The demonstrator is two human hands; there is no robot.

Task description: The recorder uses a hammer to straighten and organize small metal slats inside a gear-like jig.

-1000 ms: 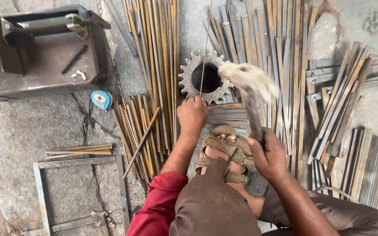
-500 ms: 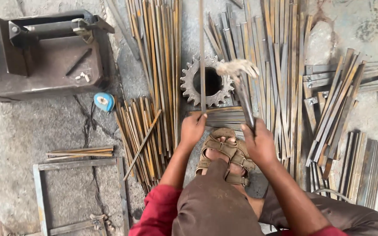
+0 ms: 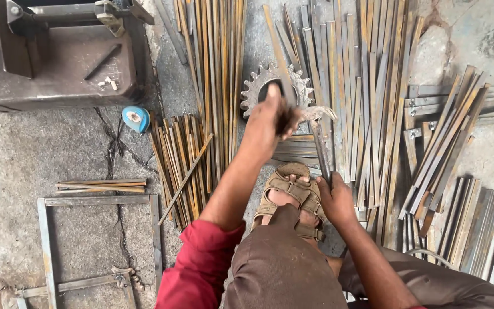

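Far out to the left of the left hand, a dark grey steel machine body [image 3: 58, 63] with a bar across its top is sitting on the concrete floor [image 3: 18, 160]. Below it, well to the left of that hand and nearer the person, a rectangular frame of thin rusty flat bar [image 3: 47, 240] is lying flat, with a few short loose rods [image 3: 101, 186] just above its top edge. A small round blue tape measure [image 3: 135, 119] is resting between the machine and a bundle of short rusty steel rods [image 3: 178, 160], which is lying just left of the left forearm.

The left hand [image 3: 270, 123] is reaching forward with its fingers closed around a dark narrow strip of flat steel [image 3: 284, 109], holding it over a rusty toothed sprocket wheel [image 3: 258, 86] that is lying on the floor right beneath the hand. Below both hands, a foot in a tan strapped sandal [image 3: 290, 197] is pressing down on a stack of flat strips.

Just to the right, the right hand [image 3: 335, 200] is gripping, fingers wrapped tight, the lower end of a metal-handled claw hammer [image 3: 318, 143], whose head is coming in close beside the left hand's fingers, at the strip.

Beyond and to the right of the right hand, long grey and rusty flat steel strips [image 3: 367, 91] are lying side by side, and farther right shorter cut strips [image 3: 453, 131] are fanning out in loose heaps.
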